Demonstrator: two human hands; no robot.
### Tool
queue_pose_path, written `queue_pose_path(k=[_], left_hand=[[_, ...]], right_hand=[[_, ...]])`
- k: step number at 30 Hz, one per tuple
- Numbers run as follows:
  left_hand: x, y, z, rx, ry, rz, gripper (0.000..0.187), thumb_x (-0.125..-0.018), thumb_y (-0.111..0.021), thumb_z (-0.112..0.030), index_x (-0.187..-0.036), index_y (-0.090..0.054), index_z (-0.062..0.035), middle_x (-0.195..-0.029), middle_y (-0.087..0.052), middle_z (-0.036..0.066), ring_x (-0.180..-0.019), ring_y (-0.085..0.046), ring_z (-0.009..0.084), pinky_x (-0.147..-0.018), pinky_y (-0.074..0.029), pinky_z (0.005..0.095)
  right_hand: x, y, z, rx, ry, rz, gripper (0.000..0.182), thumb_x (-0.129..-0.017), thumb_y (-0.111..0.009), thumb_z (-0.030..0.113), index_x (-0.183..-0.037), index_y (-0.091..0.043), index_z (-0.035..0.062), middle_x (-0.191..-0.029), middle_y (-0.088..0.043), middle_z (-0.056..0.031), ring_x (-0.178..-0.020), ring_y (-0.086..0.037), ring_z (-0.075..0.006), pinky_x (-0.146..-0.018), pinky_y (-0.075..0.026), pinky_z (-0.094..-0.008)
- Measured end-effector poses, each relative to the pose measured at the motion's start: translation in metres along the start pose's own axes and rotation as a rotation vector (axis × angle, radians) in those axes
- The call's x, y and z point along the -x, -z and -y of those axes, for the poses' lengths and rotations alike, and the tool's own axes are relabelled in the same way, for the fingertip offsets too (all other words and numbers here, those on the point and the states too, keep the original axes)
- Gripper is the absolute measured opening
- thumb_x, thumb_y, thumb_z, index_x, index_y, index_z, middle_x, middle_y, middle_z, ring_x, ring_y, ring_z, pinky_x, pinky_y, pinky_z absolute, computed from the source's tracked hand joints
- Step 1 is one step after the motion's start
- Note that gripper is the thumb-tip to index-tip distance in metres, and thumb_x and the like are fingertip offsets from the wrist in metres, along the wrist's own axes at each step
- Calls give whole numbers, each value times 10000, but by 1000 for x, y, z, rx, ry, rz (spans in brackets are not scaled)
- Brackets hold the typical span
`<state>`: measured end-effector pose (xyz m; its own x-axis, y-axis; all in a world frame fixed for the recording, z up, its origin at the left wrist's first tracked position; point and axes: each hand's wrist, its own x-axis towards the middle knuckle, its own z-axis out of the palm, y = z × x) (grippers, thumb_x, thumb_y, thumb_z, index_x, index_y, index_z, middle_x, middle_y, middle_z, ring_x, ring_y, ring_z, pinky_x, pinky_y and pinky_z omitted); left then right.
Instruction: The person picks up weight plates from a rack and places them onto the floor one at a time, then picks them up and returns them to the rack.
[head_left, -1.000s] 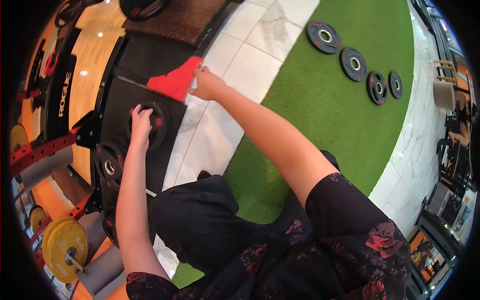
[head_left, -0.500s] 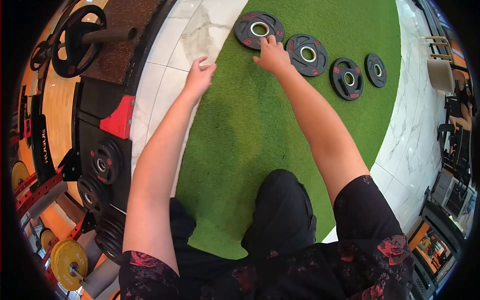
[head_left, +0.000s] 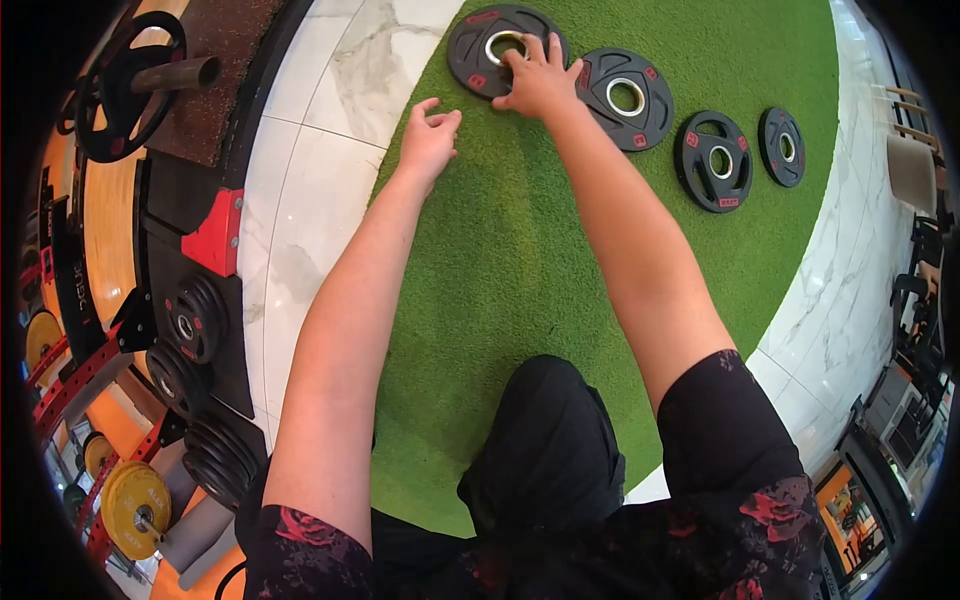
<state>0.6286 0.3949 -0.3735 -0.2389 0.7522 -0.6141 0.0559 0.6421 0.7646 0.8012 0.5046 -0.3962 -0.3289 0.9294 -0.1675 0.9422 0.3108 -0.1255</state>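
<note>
The right hand [head_left: 541, 82] spreads its fingers over the near right part of a black weight plate [head_left: 475, 45], covering some of its rim and centre ring; whether it presses on the rubber cannot be told. The left hand [head_left: 428, 145] is free, fingers loosely curled, near that plate's lower left, above the turf's edge. A second plate [head_left: 648, 95] lies just beside the first; the right hand hides where their rims come closest. A third plate [head_left: 713, 143] and a smaller fourth [head_left: 777, 125] lie flat farther right on the green turf [head_left: 480, 290]. Leftward, past white tiles [head_left: 310, 190], stand a red bracket [head_left: 212, 238] and black plates [head_left: 205, 320], crowded together and hard to count. The far right edge is dark, squeezed by the lens.
</note>
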Motion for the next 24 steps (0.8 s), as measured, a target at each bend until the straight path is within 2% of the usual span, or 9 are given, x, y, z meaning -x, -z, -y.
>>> queue_pose_path(k=[4, 5, 8, 12, 13, 14, 17, 19, 24], left_hand=[[-29, -5, 37, -202, -120, -131, 786, -927, -747, -346, -1524, -322, -61, -1384, -543, 179, -1099, -635, 254, -814, -589, 384], [-27, -9, 47, -127, -155, -164, 808, -832, -812, -370, -1431, -437, 23, -1291, -611, 240, -1146, -635, 369, -992, -506, 415], [-5, -12, 64, -354, -65, -262, 780, -832, -811, -354, -1411, -454, 27, -1285, -599, 275, -1192, -596, 393, -1023, -485, 450], [42, -5, 94, -528, -59, -336, 710, -845, -799, -373, -1317, -467, 40, -1263, -559, 295, -1194, -554, 430, -1039, -464, 471], [49, -2, 99, -531, -60, -331, 705, -855, -785, -406, -1292, -463, 44, -1253, -548, 303, -1171, -563, 437, -1031, -467, 472], [49, -2, 101, -532, -62, -330, 705, -855, -785, -406, -1292, -463, 44, -1253, -548, 303, -1171, -563, 437, -1031, -467, 472], [53, -3, 90, -564, -23, -335, 706, -865, -773, -421, -1293, -464, 49, -1257, -543, 313, -1185, -560, 435, -1022, -478, 473], [43, -6, 85, -529, 139, -336, 747, -852, -783, -448, -1304, -462, 52, -1248, -545, 317, -1173, -574, 443, -1020, -480, 488], [47, -1, 80, -433, 132, -275, 889, -804, -814, -521, -1338, -438, 82, -1331, -481, 335, -1104, -633, 411, -850, -588, 441]], right_hand=[[59, -17, 5, -184, 113, -56, 693, -689, -861, 517, -1274, -601, 249, -1625, -265, -90, -1524, -65, -517, -1108, -187, -800], [74, -21, 9, -261, 108, -46, 641, -704, -854, 501, -1239, -624, 233, -1621, -269, -97, -1529, -68, -504, -1117, -191, -787], [119, -38, 20, -418, 138, -115, 467, -761, -829, 434, -1127, -664, 197, -1592, -325, -99, -1528, -125, -480, -1096, -257, -769], [170, -54, 42, -598, 19, -212, 366, -773, -842, 238, -1084, -673, 144, -1560, -361, -149, -1517, -184, -462, -1149, -341, -570], [176, -59, 47, -823, -100, -296, 502, -750, -857, 150, -1196, -633, 93, -1485, -401, -203, -1454, -291, -453, -1141, -369, -467], [177, -64, 50, -823, -102, -298, 502, -750, -857, 150, -1196, -633, 93, -1485, -401, -203, -1454, -291, -453, -1141, -369, -467], [172, -45, 59, -690, -461, -295, 818, -762, -852, 150, -1414, -395, -37, -1388, -413, -215, -1313, -407, -406, -1110, -387, -493], [155, -37, 58, -659, -549, -179, 811, -760, -860, 167, -1403, -408, -32, -1390, -410, -214, -1309, -411, -406, -1101, -393, -494], [148, -24, 62, -608, -742, 48, 829, -714, -904, 226, -1344, -417, -4, -1365, -418, -222, -1283, -438, -406, -1058, -428, -519]])
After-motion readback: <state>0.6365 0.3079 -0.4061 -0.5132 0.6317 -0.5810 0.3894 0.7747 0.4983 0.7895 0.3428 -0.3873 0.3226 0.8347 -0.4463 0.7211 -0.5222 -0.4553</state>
